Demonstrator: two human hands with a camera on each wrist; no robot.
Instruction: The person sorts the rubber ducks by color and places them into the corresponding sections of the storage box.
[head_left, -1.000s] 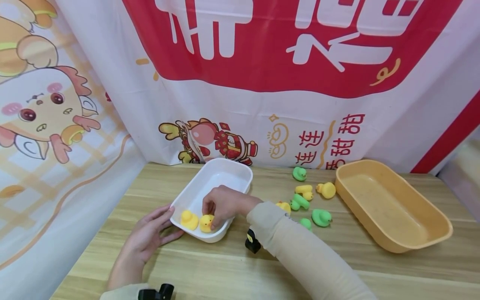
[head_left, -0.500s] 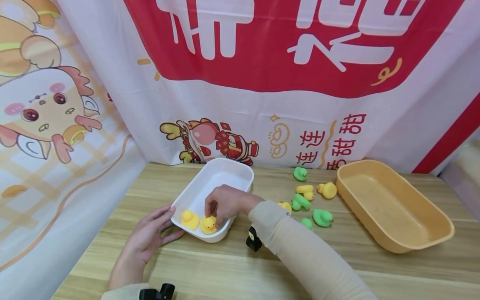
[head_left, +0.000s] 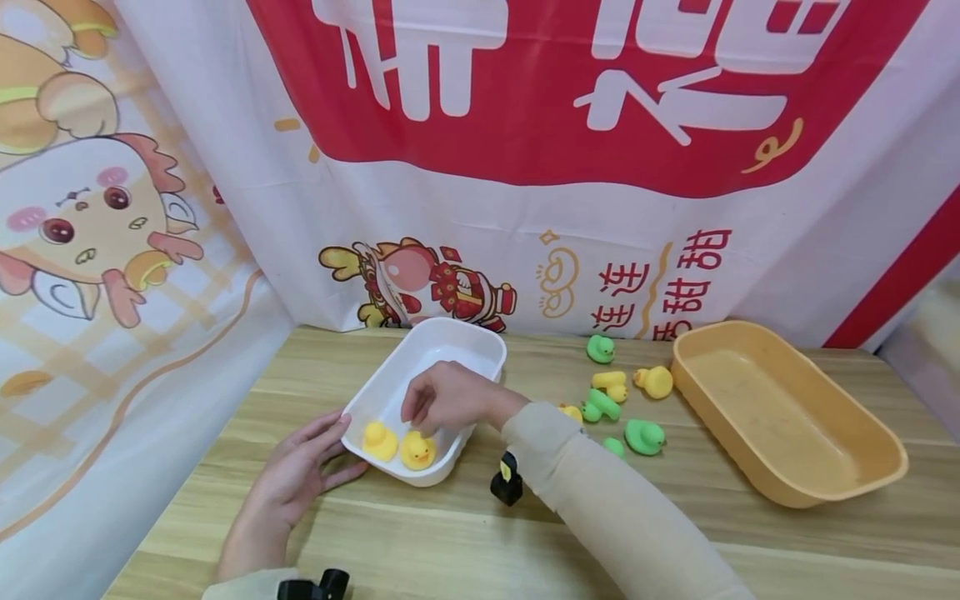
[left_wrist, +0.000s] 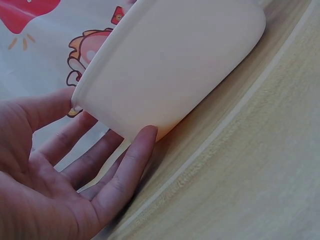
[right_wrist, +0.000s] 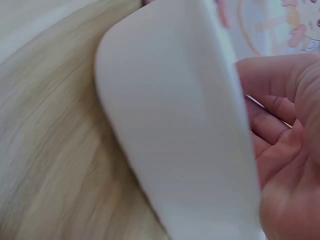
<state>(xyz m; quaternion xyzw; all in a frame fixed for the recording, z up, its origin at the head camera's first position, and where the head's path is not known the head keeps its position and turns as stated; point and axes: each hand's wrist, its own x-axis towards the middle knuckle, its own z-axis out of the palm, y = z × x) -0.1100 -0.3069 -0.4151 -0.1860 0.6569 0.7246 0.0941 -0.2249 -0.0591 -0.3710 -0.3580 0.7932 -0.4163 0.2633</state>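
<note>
A white plastic tub [head_left: 468,346] stands on the wooden table, with two yellow toy ducks in its near end. My left hand [head_left: 300,462] holds the tub's near left corner. In the left wrist view, the thumb is at the rim and a finger [left_wrist: 142,142] lies against the outer wall. Inside the tub, my right hand [head_left: 450,396] hovers with loosely bent fingers just behind the right-hand duck [head_left: 417,452]. The other duck [head_left: 380,440] sits to its left. From the right wrist, the tub wall hides the fingertips of my right hand [right_wrist: 287,135].
An orange tub [head_left: 772,408] stands at the right. Between the tubs lie several green and yellow toy ducks, among them a green duck [head_left: 645,436] and a yellow duck [head_left: 654,382]. A printed cloth [head_left: 517,208] hangs behind the table.
The right-hand duck has turned and settled on the tub floor. My right fingers have let go and lifted slightly. The left hand stays at the corner.
</note>
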